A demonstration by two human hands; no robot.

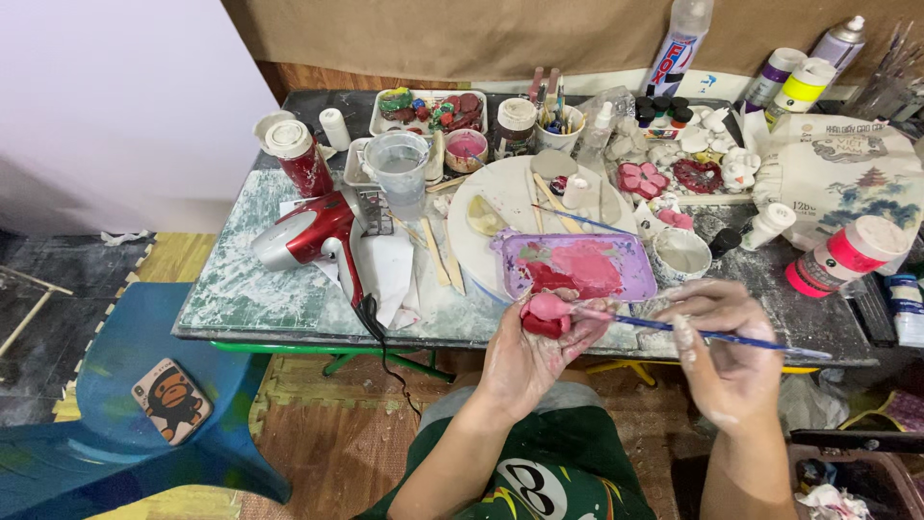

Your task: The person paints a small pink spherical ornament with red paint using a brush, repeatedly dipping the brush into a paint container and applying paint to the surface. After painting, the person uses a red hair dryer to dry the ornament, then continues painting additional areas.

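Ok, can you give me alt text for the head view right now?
The left hand cups a small pink and red clay figure while the right hand strokes it with a thin blue-handled paintbrush, below a purple paint-smeared tray on a cluttered table.

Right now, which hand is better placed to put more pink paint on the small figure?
The right hand: it holds the blue paintbrush, whose tip touches the pink figure. The left hand cups the figure.

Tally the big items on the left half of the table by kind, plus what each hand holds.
Red hair dryer: 1
Clear measuring cup: 1
Red can with white cap: 1
Pink and red figure, in the left hand: 1
Blue-handled paintbrush, in the right hand: 1
Total: 5
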